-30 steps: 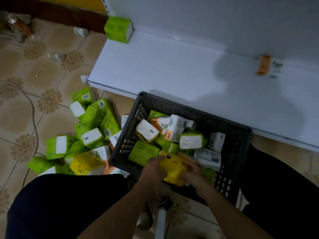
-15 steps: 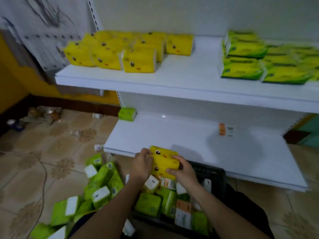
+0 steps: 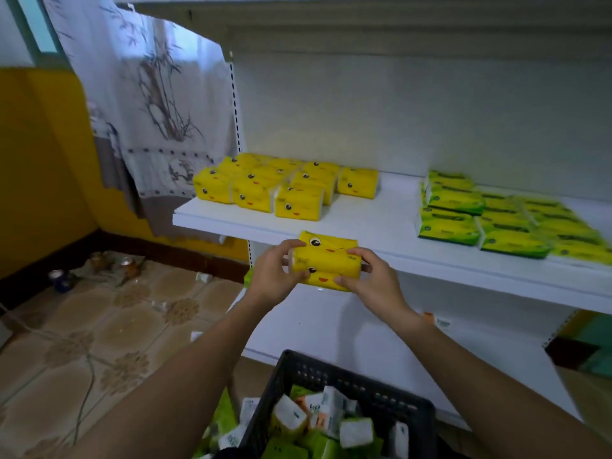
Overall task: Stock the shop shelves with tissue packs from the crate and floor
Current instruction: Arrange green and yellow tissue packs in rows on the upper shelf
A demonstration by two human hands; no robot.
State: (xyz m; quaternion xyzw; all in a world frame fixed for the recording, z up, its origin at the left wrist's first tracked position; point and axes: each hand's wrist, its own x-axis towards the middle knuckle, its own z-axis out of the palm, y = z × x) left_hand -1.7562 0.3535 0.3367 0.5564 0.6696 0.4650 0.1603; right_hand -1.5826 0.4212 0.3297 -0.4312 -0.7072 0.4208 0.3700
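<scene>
left hand (image 3: pixel 276 274) grip: closed on yellow tissue pack (image 3: pixel 326 261) | right hand (image 3: pixel 372 281) grip: same pack

A pale cloth (image 3: pixel 155 104) printed with dark bamboo hangs at the left, its lower edge draped in front of a yellow wall (image 3: pixel 43 167) with a dark skirting board (image 3: pixel 49 260) along its foot. The floor (image 3: pixel 99 342) is laid with beige tiles bearing brown flower patterns. Some small litter (image 3: pixel 109 265), too blurred to identify, lies near the skirting.
</scene>
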